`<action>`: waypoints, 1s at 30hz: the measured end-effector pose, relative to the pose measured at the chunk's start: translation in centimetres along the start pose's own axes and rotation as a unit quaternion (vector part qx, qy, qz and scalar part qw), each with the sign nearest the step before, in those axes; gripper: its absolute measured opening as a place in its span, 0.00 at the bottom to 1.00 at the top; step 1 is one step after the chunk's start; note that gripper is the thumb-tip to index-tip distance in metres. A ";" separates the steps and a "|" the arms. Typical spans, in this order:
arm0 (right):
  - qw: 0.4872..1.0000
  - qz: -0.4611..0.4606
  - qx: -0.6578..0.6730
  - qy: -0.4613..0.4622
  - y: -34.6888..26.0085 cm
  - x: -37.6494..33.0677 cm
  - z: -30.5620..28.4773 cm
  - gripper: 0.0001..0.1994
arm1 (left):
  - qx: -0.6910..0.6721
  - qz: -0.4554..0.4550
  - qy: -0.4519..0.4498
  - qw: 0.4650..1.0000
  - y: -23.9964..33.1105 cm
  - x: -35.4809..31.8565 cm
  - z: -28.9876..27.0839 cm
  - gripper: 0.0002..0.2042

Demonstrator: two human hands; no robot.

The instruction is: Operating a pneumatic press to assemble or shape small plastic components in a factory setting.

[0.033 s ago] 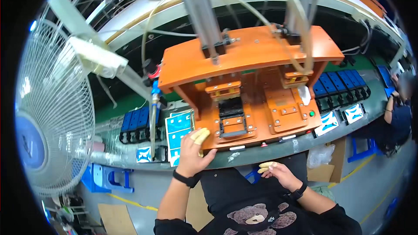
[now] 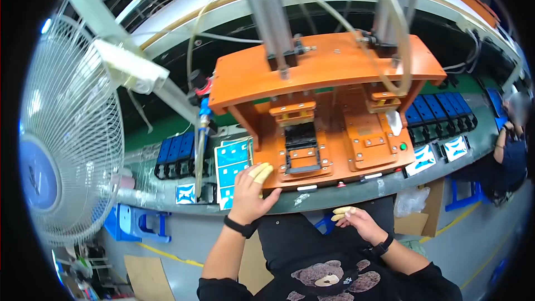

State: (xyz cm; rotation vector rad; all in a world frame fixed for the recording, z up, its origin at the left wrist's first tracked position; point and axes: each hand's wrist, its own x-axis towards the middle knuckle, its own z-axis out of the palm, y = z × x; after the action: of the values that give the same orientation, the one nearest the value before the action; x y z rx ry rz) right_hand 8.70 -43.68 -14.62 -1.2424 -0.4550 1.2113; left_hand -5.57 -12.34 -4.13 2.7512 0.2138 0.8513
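Note:
My left hand (image 2: 251, 194) rests at the front left corner of an orange two-station press (image 2: 329, 75), fingers stretched out and thumb apart. Pale yellow covers sit on some of its fingertips, and nothing shows in it. Over my lap, in front of the bench edge, hovers my right hand (image 2: 361, 224). Its fingers, two with yellow covers, point left, loosely bent and slightly apart, with nothing visible between them. A black frame-like part (image 2: 302, 145) lies in the press's left fixture under the raised head. The right fixture (image 2: 369, 142) holds no such part.
Blue-and-white sticker sheets (image 2: 231, 161) lie beside my left hand. Rows of blue-topped black parts (image 2: 175, 153) stand left of the press, more parts (image 2: 440, 108) right. A fan (image 2: 72, 128) is at far left. A person (image 2: 510, 145) sits at far right.
The view has shifted a little, so the press appears slightly farther right. My hands keep nearly the same pose.

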 end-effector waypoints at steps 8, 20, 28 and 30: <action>0.997 -0.012 -0.037 -0.069 -0.5 2.1 2.4 0.16 | -0.028 -0.042 0.014 0.999 -0.2 -2.3 1.6 0.22; 0.983 0.007 -0.089 -0.160 0.3 5.7 6.0 0.16 | 0.031 -0.292 0.022 0.956 -2.5 -11.1 4.3 0.21; 0.974 -0.007 -0.124 -0.187 -0.2 8.5 9.2 0.16 | -0.049 -0.312 0.012 0.949 -3.0 -11.6 3.8 0.18; 0.973 -0.009 -0.131 -0.192 -0.5 9.3 10.2 0.16 | -0.063 -0.316 0.020 0.947 -3.3 -11.5 3.5 0.16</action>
State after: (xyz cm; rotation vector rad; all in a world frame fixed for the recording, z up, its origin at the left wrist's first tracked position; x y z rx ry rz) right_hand 3.99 -30.75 -13.76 -1.2194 -0.9344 1.4137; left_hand -13.17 -12.31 -13.95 2.3105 0.9485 0.7027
